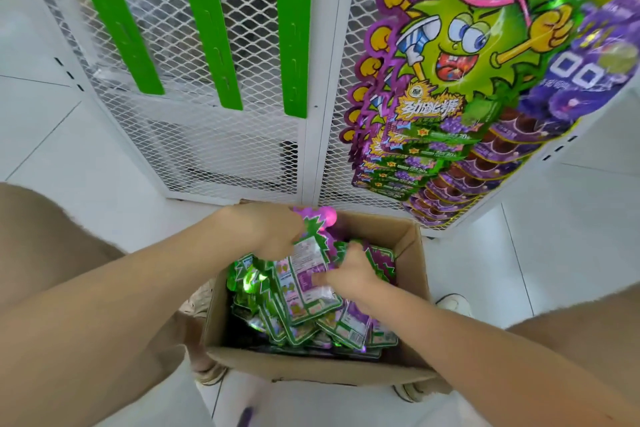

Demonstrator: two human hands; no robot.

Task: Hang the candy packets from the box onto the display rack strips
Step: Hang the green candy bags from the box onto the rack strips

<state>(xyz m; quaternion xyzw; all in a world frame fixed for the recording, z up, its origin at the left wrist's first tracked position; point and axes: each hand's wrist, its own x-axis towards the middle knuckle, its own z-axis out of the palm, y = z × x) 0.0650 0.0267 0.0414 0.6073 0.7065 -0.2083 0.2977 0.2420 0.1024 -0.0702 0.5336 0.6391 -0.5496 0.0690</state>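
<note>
Both hands in cardboard box [408, 246] on floor. Left hand [273, 229] pinches top edge of a candy packet [311, 274], raised above pile; right hand [349, 274] fingers closed on its lower side. Green strips [204, 24] bare.

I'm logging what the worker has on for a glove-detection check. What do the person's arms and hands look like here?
Both forearms are bare, with no sleeves in view. The left hand and the right hand have no gloves, and no watch, ring or wristband shows. Light tan clothing fills the frame's lower corners.
</note>
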